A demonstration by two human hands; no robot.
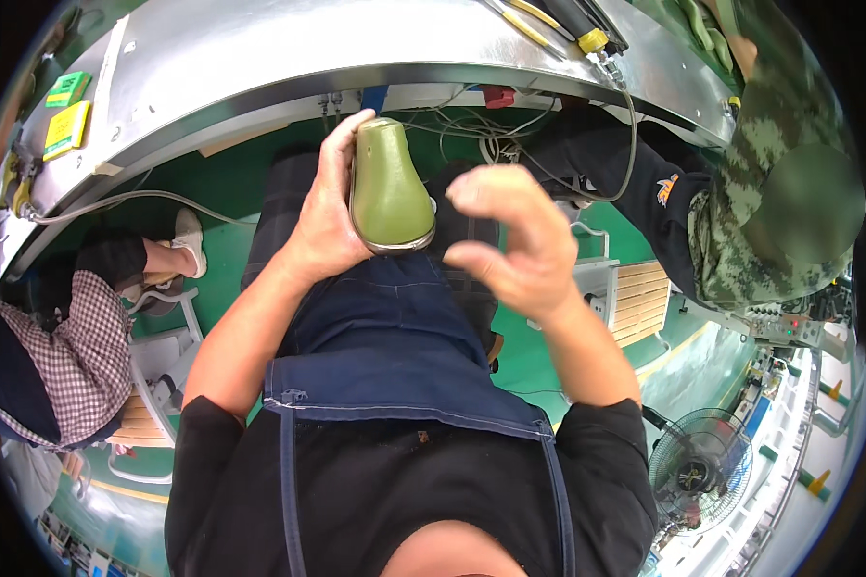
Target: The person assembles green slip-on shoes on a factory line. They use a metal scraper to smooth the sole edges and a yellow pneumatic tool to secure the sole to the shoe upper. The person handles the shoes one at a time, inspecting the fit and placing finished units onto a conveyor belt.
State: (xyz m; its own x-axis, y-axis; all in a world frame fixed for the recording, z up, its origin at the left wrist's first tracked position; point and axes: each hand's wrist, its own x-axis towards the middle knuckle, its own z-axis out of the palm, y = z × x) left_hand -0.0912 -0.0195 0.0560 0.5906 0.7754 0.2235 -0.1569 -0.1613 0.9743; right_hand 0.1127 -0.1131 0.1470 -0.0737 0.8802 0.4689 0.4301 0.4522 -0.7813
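My left hand (325,216) is wrapped around the left side of an olive-green bicycle saddle (391,183). The saddle's narrow end points away from me, and its wide end, edged with a shiny rim, is nearest my body. It is held above my lap, over a dark blue apron (394,327). To the right of the saddle, my right hand (524,236) is in the air with its thumb and fingers apart and curved, touching nothing. The saddle's underside and some of my left fingers are hidden.
Ahead runs a metal workbench (308,43) with yellow-handled pliers (529,24), an air tool (587,34) and small yellow and green boxes (65,130). Hoses (625,163) hang below its edge. People sit close on both sides; a fan (700,471) stands behind right.
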